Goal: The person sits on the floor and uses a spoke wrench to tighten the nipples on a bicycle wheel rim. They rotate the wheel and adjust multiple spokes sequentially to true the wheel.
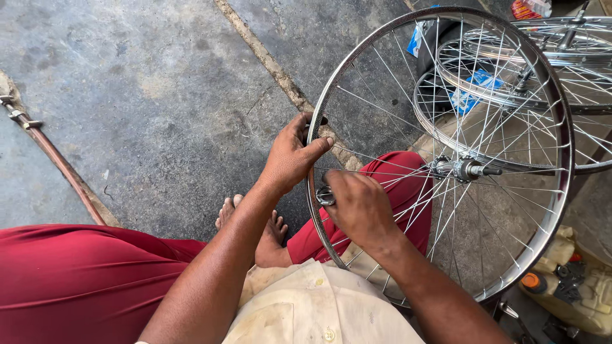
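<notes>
Bicycle wheel (pixel 446 153): a bare silver rim with thin spokes, no tyre, standing on edge over the person's right knee, its flat face turned toward the camera.
Floor (pixel 159 95): grey concrete with a crack line running diagonally under the wheel.
Red trousers (pixel 70 280): cover both legs; a bare foot (pixel 271 232) shows between them.
Spare rims (pixel 548 64): more spoked wheels lie stacked behind the top right of the held one.
Jug (pixel 577 290): a yellowish plastic container at lower right with an orange cap; what is in it cannot be told.
Hub axle (pixel 468 169): at the wheel's centre, its long axis pointing right.
Left hand (pixel 290 156): fingers curled around the rim's left edge, thumb laid across it, gripping firmly.
Right hand (pixel 360 207): just below the left, fingers closed on a small round metal tool (pixel 325 195) pressed against the rim.
Hose (pixel 51 156): a reddish tube lies on the floor at far left.
</notes>
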A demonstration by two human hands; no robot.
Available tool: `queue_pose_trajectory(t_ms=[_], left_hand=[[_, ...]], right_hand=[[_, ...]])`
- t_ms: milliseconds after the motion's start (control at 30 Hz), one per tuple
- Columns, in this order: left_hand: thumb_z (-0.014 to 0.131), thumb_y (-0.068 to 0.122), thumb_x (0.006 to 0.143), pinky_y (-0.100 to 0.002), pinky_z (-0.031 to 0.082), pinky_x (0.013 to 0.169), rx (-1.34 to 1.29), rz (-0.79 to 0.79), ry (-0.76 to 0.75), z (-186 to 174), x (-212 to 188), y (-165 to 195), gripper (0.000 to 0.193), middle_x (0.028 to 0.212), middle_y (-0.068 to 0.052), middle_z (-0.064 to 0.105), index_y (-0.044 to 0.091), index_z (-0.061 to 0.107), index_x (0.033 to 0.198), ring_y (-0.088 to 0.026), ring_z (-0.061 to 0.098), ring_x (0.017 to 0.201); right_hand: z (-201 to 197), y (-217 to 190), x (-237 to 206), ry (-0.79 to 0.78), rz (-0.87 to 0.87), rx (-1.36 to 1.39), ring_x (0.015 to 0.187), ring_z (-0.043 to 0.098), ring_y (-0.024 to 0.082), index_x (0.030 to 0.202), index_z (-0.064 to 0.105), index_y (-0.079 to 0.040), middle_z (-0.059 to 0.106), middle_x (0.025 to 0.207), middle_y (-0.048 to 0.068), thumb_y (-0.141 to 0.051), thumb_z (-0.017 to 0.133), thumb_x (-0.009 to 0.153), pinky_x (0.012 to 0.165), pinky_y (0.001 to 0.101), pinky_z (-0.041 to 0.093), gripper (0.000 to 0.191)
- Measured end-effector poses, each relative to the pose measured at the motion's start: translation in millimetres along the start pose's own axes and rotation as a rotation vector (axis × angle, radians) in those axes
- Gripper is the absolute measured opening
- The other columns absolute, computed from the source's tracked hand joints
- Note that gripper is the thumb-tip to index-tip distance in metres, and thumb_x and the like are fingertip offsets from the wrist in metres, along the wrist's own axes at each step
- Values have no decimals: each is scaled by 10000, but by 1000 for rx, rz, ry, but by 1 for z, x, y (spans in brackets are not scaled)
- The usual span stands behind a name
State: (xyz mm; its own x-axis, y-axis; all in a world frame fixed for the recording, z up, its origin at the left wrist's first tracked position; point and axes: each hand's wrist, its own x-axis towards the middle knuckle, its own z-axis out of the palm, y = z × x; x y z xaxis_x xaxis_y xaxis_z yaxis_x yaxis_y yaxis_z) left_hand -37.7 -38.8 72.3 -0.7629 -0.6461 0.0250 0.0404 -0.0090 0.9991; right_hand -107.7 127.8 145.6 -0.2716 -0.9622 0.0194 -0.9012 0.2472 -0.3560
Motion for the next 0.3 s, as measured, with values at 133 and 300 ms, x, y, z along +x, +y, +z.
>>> queue_pose_trajectory(t_ms=[133, 300], left_hand=[[759, 297, 870, -317, 533, 951, -56, -36, -7, -1, 0, 1, 527, 1104, -74, 716, 25, 610, 1296, -134, 654, 1029], [767, 306, 859, -314, 524, 964, -29, -40, 0, 0, 0, -3, 554, 1149, -48, 721, 33, 601, 1311, -129, 666, 1059]], right_hand=[[-7, 1, -3, 78, -189, 25, 944, 685, 362, 1080, 586, -44, 647, 1006, 125, -139, 872, 682, 844, 517, 533, 499], [-5, 17, -14, -42, 30, 244, 1023, 714, 257, 1167, 557, -128, 619, 1174, 104, -169, 815, 861, 905, 366, 587, 402]])
